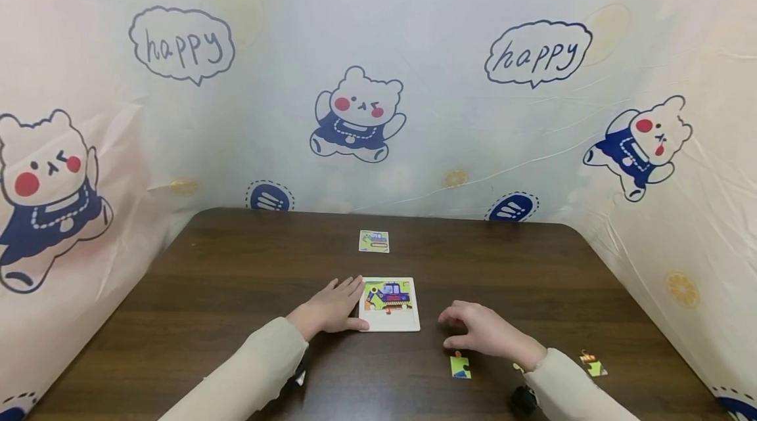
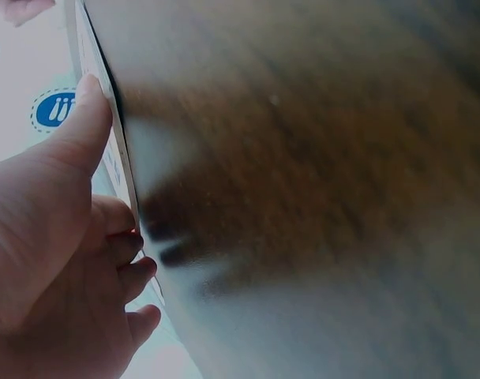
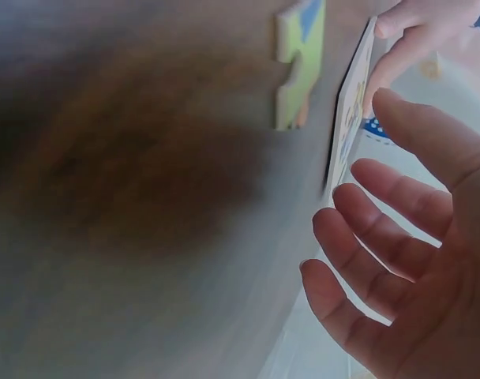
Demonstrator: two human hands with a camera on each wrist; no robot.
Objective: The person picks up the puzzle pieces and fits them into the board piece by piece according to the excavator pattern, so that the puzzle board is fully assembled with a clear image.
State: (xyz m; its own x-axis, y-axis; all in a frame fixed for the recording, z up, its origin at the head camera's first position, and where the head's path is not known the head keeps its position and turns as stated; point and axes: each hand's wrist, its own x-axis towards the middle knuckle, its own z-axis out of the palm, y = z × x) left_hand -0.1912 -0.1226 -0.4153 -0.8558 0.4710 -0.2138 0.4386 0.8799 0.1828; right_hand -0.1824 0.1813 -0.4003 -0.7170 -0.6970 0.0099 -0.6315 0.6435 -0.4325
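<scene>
A white puzzle tray lies on the table, its upper part filled with a picture of a purple digger on green. My left hand rests against the tray's left edge, fingers fairly straight and the thumb near its lower corner. To the right of the tray my right hand hovers with loosely bent fingers; the right wrist view shows nothing between them. Just below it lies a green puzzle piece with a blue patch. Another piece lies further right. A bit of green shows beside the right wrist, mostly hidden.
A small picture card of the same digger lies behind the tray. The dark wooden table ends at a printed cloth backdrop at the back and sides. A black wrist device sits under the right sleeve.
</scene>
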